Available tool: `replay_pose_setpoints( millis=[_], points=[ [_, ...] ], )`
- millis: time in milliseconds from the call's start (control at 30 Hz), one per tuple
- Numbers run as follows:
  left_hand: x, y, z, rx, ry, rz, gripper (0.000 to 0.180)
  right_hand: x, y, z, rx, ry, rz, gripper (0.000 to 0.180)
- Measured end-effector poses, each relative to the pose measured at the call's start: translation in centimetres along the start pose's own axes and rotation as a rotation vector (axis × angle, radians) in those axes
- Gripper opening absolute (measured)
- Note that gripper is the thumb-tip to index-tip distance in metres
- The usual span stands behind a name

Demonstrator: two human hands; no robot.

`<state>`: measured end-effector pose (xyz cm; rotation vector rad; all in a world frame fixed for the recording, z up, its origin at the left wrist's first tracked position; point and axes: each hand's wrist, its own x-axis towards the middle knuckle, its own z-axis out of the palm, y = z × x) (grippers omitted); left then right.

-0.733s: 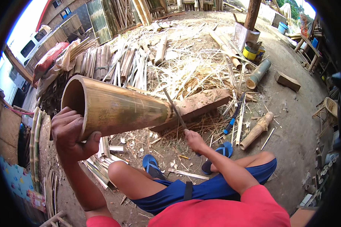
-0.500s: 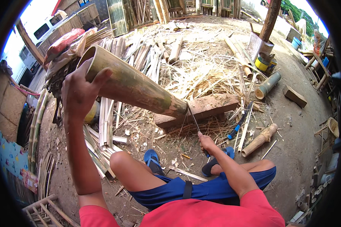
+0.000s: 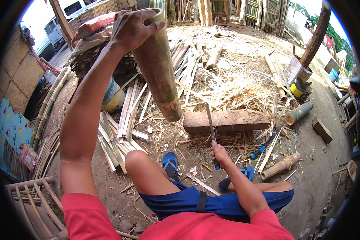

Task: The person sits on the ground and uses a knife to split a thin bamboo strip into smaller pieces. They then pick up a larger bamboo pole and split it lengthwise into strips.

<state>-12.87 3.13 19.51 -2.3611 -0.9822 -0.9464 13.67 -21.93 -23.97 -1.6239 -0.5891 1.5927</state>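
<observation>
My left hand (image 3: 135,32) is closed over the upper rim of a thick bamboo tube (image 3: 158,74), with the thumb on its near side. The tube hangs steeply tilted, its lower end off the left end of a low wooden block (image 3: 228,120). In my right hand (image 3: 219,154) is the dark handle of a long-bladed knife (image 3: 210,122), fingers wrapped round it. Its blade points up and away from me, in front of the block and apart from the tube. On the ground to the right rests a curved blade with a blue-and-black handle (image 3: 264,148).
Pale bamboo shavings (image 3: 236,90) are heaped behind the block. Split strips (image 3: 128,112) lie on the left by a bucket (image 3: 114,96). A short bamboo piece (image 3: 281,166), a green bamboo section (image 3: 299,113) and a wood chunk (image 3: 322,130) lie to the right.
My left hand has swung the tube up and to the right, making it steeper and lifting its lower end off the block. The knife has come away from the tube's end.
</observation>
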Motion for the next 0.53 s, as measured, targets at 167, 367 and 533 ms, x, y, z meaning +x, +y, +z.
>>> replay_pose_setpoints(
  millis=[167, 367, 533],
  points=[
    [-5.4, -2.3, 4.0, -0.166, 0.010, 0.237, 0.030, -0.9, 0.6, 0.4, 0.033, 0.005, 0.014, 0.047],
    [-16.1, -2.6, 9.3, -0.377, -0.252, -0.116, 0.040, -2.3, 0.6, 0.5, -0.119, 0.098, -0.139, 0.043],
    [-17.0, -0.2, 11.8, -0.801, -0.333, -0.491, 0.053, -4.1, -3.6, 2.9, -0.310, 0.151, -0.379, 0.040]
  ],
)
